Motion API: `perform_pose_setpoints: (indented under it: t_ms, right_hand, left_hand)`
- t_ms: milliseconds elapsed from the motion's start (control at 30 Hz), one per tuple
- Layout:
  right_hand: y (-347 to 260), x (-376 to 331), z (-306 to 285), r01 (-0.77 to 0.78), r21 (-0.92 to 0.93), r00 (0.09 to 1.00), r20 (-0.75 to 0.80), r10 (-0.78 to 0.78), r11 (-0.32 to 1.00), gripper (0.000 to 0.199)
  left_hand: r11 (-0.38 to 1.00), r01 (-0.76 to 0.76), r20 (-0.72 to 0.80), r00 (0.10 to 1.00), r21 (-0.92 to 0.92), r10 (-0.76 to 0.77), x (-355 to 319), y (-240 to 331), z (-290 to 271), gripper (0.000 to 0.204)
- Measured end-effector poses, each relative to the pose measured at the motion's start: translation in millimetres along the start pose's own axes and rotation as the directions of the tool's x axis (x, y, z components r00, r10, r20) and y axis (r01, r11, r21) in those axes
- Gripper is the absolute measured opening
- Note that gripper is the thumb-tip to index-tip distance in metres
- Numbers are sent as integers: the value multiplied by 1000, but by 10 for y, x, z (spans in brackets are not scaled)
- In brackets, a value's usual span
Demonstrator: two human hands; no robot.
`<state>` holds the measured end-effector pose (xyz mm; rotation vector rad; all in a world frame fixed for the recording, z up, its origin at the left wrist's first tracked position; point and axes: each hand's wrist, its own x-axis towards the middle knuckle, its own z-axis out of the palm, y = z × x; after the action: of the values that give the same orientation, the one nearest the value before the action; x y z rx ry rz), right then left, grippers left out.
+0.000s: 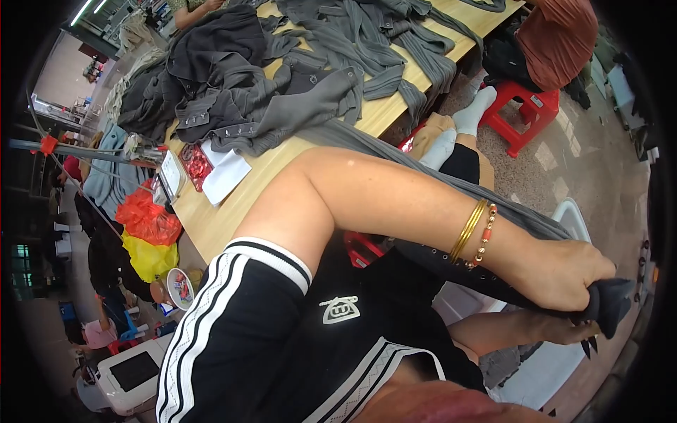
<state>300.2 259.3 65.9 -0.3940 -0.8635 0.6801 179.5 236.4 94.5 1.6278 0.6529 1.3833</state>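
Note:
My left arm reaches across to the right, with gold bangles and a beaded bracelet on its wrist. My left hand (pixel 560 275) is closed on a dark grey garment (pixel 610 299), whose bunched end sticks out past the fingers. A long strip of grey ribbed cloth (pixel 423 169) runs from the table toward this hand. Just below is my right hand (pixel 553 328), its fingers curled close under the garment. Two dark pointed tips (pixel 590 345) show by those fingers; what they belong to is mostly hidden.
Dark grey garments with metal snaps (pixel 247 106) lie heaped on the wooden table (pixel 282 151). Near its left edge are a white paper (pixel 226 173) and red and yellow bags (pixel 148 222). Another person sits on a red stool (pixel 522 113). A white bin (pixel 571 218) stands at the right.

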Motion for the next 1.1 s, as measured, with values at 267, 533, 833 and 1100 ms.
perform_pose_setpoints:
  t_ms: [267,533,833,1100]
  right_hand:
    - [-75,-41,18,-68,71,984,171,55,995,45]
    - [-131,-119,36,-198,123,936,319,150,973,52]
    - [360,-164,-658,-600,-20,683,508,525,800,61]
    - [1477,-461,-1453,-673,-226,586,419,694,705,49]
  left_hand:
    - [939,-302,171,929,-164,328,281,319,205,19]
    - [852,-311,-63,947,-422,314,582,631,-269,27]
    - [961,-65,243,970,269,-3,-175,389,-1133,31]
    - [820,525,-348,830,227,-435,-31,985,-2991,24]
